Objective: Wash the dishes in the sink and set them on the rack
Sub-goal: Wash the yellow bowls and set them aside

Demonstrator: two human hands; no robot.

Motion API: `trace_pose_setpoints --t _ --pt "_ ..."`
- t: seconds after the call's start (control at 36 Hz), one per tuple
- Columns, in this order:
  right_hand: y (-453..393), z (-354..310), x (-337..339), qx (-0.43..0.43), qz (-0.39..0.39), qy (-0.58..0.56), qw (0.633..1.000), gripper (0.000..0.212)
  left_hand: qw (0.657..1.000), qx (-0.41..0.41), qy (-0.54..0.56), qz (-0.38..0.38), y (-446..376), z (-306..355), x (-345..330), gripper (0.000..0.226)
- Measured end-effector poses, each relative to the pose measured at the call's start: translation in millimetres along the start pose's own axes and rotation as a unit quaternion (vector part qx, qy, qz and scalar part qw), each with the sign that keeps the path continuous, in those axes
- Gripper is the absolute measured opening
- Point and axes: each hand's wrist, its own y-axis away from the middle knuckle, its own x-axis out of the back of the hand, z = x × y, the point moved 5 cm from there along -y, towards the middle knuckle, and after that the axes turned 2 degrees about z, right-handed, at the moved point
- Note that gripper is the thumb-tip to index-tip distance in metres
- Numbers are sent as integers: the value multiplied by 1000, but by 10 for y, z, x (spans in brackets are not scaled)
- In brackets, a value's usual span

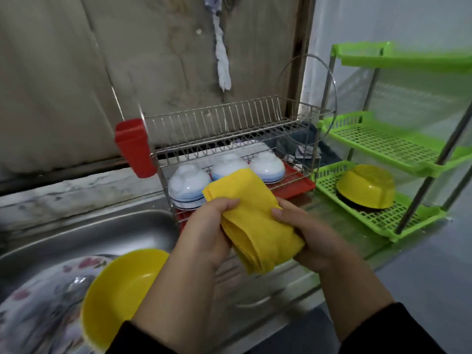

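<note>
1. Both hands are on the yellow cloth [258,221], held up in the air over the right edge of the sink [89,231], just in front of the dish rack [229,149]. The left hand [204,233] has its grip clamped on the cloth's left side with the thumb on top, and the right hand [306,236] has its grip clamped on the right side.
2. The cloth is folded into a thick pad, I'd guess so it's ready for wiping or drying dishes.
3. Its long axis runs diagonally: one end points up and away toward the rack, the folded end hangs down toward the person.
4. A yellow bowl [122,290] sits in the sink's near right part, tilted with its opening up, leaning on a flowery dish [43,302]. Looks like these are yet to be washed.
5. Three white bowls [189,182] sit upside down on the rack's lower tier, probably so they drain.
6. Another yellow bowl [365,186] sits upside down on the bottom level of the green shelf [383,146], right of the rack.
</note>
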Motion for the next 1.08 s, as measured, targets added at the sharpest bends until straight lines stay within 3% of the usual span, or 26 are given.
trace_pose_setpoints --t 0.08,0.22,0.39,0.53,0.61,0.72,0.78,0.92,1.08 --pt "-16 147 -342 -27 -69 -54 996 82 1000 -16 -4 14 192 105 244 18" --pt "-14 354 -917 -40 -117 -52 991 61 998 -31 -23 54 461 223 678 31" --pt "-12 568 -1300 -50 -22 -66 996 32 988 -100 -39 113 676 452 1213 37" --pt "-2 799 -1434 -75 42 -79 993 23 972 -159 -106 140 839 532 1572 40" --pt "-24 896 -1469 -72 79 -32 994 24 947 -187 -157 209 961 520 1831 31" --pt "-49 924 -1459 -33 132 70 988 18 893 -212 -283 278 1001 442 2125 42" --pt "-63 972 -1446 -24 151 113 982 19 864 -183 -353 308 979 361 2262 47" --pt "-69 1060 -1478 -19 177 193 965 20 819 -95 -478 302 931 184 2329 57" --pt "-70 1100 -1477 7 202 278 939 22 790 -78 -540 279 947 89 2322 61"
